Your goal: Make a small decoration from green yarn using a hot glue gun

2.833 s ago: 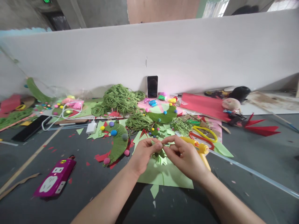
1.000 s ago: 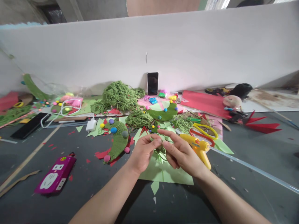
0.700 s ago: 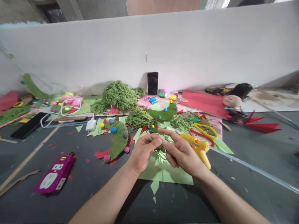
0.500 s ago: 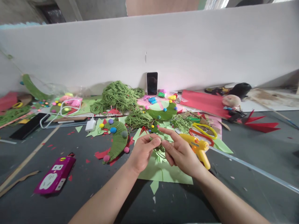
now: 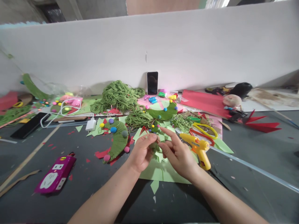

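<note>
My left hand [image 5: 142,151] is closed in a pinch on a small green yarn-and-paper piece [image 5: 154,146] held above a light green paper sheet [image 5: 161,172]. My right hand [image 5: 178,153] meets it from the right, thumb and lower fingers pinching the same piece, index finger stretched out. A yellow glue gun [image 5: 198,148] lies just right of my right hand. A green yarn-wrapped crescent with pompoms [image 5: 118,140] lies to the left of my left hand.
A pile of green yarn [image 5: 119,96] and a phone [image 5: 152,82] propped on the white wall sit at the back. Yellow and red scissors [image 5: 205,132], red paper [image 5: 203,104], a magenta power strip [image 5: 55,175], a white charger [image 5: 91,125] and a long clear stick [image 5: 254,169] lie around.
Both hands stay together on the small green piece. My right hand has shifted slightly left and lower, with its fingers working at the piece. The view has barely moved.
</note>
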The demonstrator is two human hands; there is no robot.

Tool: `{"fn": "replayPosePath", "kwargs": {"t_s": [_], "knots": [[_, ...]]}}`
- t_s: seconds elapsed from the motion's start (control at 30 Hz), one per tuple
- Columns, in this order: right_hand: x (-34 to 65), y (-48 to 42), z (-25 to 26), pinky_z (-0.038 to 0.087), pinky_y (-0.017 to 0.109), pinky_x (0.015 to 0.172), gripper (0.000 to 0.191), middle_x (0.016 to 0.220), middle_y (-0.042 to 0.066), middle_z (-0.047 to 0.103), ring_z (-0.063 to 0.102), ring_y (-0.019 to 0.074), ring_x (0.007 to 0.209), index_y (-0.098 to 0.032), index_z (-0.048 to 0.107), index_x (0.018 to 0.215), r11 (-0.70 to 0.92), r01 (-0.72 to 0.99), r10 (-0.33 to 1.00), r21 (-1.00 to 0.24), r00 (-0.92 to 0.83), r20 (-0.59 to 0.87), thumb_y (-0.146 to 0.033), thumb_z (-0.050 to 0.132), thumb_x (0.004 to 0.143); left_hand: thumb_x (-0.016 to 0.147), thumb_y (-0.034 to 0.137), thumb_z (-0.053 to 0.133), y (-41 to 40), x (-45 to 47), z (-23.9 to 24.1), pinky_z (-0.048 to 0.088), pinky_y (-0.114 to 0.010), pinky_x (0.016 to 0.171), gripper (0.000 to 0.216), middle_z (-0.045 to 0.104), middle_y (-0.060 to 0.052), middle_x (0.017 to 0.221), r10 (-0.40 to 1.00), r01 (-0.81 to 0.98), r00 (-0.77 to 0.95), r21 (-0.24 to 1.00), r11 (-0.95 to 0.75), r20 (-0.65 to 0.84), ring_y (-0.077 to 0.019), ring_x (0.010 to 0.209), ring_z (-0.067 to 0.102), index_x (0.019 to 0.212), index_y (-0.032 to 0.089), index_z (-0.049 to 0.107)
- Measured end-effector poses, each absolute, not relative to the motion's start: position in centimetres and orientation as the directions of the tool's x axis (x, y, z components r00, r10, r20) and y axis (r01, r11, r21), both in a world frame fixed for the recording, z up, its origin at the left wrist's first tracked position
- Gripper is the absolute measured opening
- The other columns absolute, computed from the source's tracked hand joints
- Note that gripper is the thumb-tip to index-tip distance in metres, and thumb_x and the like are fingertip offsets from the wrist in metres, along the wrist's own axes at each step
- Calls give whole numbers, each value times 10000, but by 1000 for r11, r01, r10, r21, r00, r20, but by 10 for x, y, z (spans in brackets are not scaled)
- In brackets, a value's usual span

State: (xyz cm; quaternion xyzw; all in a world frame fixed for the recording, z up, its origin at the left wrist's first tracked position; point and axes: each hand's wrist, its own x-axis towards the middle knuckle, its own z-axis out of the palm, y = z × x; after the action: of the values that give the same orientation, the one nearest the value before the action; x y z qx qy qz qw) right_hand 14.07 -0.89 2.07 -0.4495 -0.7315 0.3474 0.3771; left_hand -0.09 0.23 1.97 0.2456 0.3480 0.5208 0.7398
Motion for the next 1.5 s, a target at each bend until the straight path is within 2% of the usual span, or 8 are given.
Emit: {"fn": "replayPosePath", "kwargs": {"t_s": [0.2, 0.33, 0.53, 0.67, 0.8, 0.93, 1.23, 1.5], "knots": [[140, -7, 16, 403, 227, 510, 459, 594, -67, 464, 473, 105, 515, -175, 381, 1345, 385, 283, 909, -879, -280, 308, -297, 480, 914, 652, 345, 745, 4, -5, 20, 408, -224, 562, 240, 592, -7, 627, 961, -572, 169, 772, 277, -219, -98, 564, 515, 668, 123, 657], [144, -4, 20, 386, 229, 468, 419, 853, 15, 598, 409, 78, 497, -220, 471, 1281, 357, 274, 922, -893, -258, 289, -321, 554, 883, 651, 358, 752, 4, -6, 19, 397, -222, 578, 254, 589, -11, 635, 965, -579, 165, 772, 261, -203, -99, 588, 508, 646, 124, 652], [150, -1, 29, 414, 248, 501, 345, 1064, 68, 555, 441, 80, 558, -232, 572, 1166, 341, 248, 932, -907, -214, 292, -363, 610, 849, 672, 333, 743, 3, -6, 21, 411, -218, 603, 219, 585, -2, 628, 971, -602, 171, 762, 239, -168, -95, 598, 510, 644, 134, 656], [149, 1, 26, 385, 234, 496, 262, 996, 41, 558, 435, 80, 577, -228, 604, 1058, 272, 89, 956, -958, -137, 259, -337, 640, 823, 684, 305, 732, 6, -7, 17, 435, -206, 614, 199, 608, -11, 630, 974, -621, 133, 750, 227, -185, -95, 616, 539, 641, 124, 659], [147, 8, 19, 360, 220, 508, 151, 839, 3, 558, 418, 77, 575, -205, 628, 874, 182, -113, 982, -977, -38, 187, -327, 666, 794, 668, 212, 728, 16, -10, 10, 444, -197, 544, 104, 635, 3, 604, 929, -702, -4, 662, 261, -370, -86, 543, 553, 654, 135, 660], [145, 16, 12, 339, 219, 496, 232, 625, -29, 504, 412, 84, 529, -180, 611, 793, 40, -240, 998, -970, -31, 49, -412, 627, 808, 693, 149, 698, 26, -14, 7, 466, -200, 518, 73, 651, 13, 594, 869, -749, -115, 616, 243, -482, -93, 516, 586, 656, 145, 636], [138, 17, 8, 358, 245, 498, 387, 568, -31, 475, 422, 112, 522, -202, 509, 679, 111, -165, 992, -980, -36, 119, -561, 543, 818, 743, 116, 665, 32, -21, 12, 496, -199, 486, 92, 655, 13, 584, 835, -774, -170, 595, 216, -524, -97, 487, 596, 672, 149, 615], [138, 18, 11, 310, 230, 482, 353, 558, -49, 457, 375, 82, 504, -179, 551, 663, 158, -193, 987, -968, 24, 156, -488, 719, 687, 808, 111, 576, 32, -28, 19, 518, -190, 551, 136, 616, 6, 607, 885, -833, -51, 509, 218, -462, -83, 538, 590, 675, 139, 588]]}}
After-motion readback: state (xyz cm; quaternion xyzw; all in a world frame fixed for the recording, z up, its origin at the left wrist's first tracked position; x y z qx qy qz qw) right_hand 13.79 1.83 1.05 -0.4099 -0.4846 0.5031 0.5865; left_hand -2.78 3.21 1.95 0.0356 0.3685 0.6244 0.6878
